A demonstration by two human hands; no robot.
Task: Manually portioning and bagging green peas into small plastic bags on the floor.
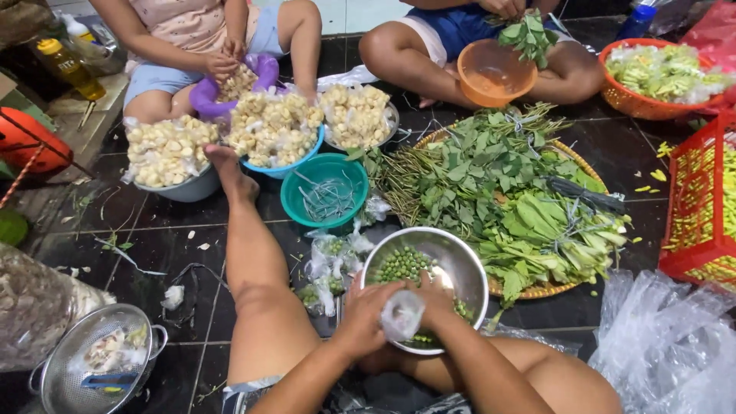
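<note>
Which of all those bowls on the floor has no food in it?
The teal bowl in the middle: it holds only thin strings, while the bowls behind it are heaped with pale pieces and the steel bowl holds green pods.

The small clear bag (402, 314) is mostly wrapped inside the grip of the left hand (368, 310) and right hand (435, 300), so its contents cannot be told. Those hands cover the near rim of the steel bowl (460, 261). Right of the grip, the red crate (701, 207) is cut by the frame edge.
</note>
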